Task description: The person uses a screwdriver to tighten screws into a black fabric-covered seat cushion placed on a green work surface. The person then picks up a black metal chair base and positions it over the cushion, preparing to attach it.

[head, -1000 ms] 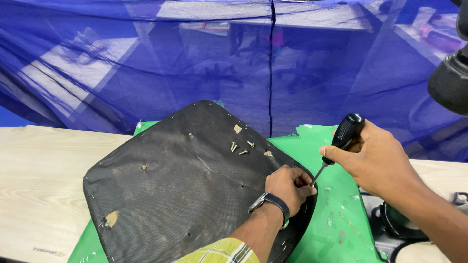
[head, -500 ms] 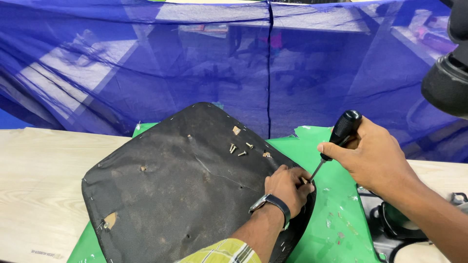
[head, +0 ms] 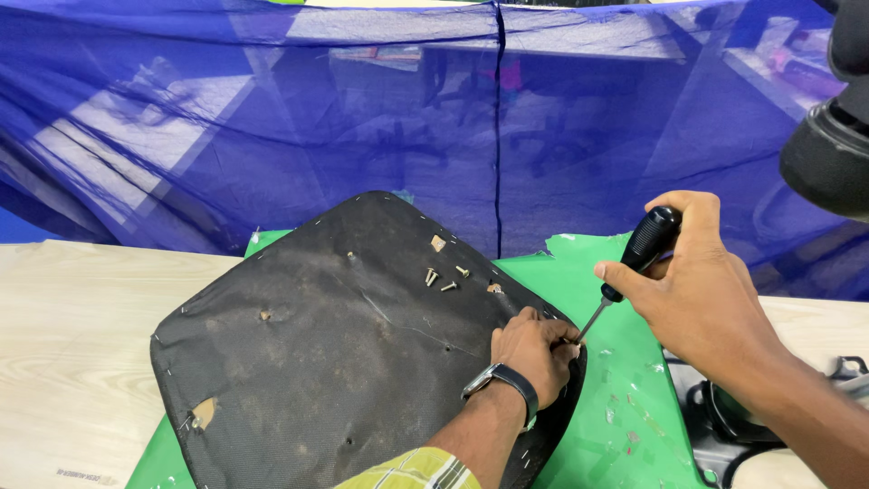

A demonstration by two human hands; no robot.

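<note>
A black fabric-covered seat panel (head: pixel 344 344) lies underside up on a green mat (head: pixel 615 407). My left hand (head: pixel 532 349), with a wristwatch, presses on the panel's right edge, fingers pinched around the tip of a screwdriver. My right hand (head: pixel 701 281) grips the black handle of the screwdriver (head: pixel 634 263), whose thin shaft slants down-left to the panel's edge by my left fingers. Three loose screws (head: pixel 444 279) lie on the panel near its far edge.
A light wooden table (head: pixel 72 344) carries the mat. Blue netting (head: pixel 362 118) hangs behind. A black chair base part (head: pixel 724 426) sits at the lower right, and a dark rounded object (head: pixel 828 145) is at the upper right. Staples line the panel's rim.
The view has shifted slightly; both hands stay at the panel's right edge with the screwdriver tip in the same spot. No clear movement of the objects.
</note>
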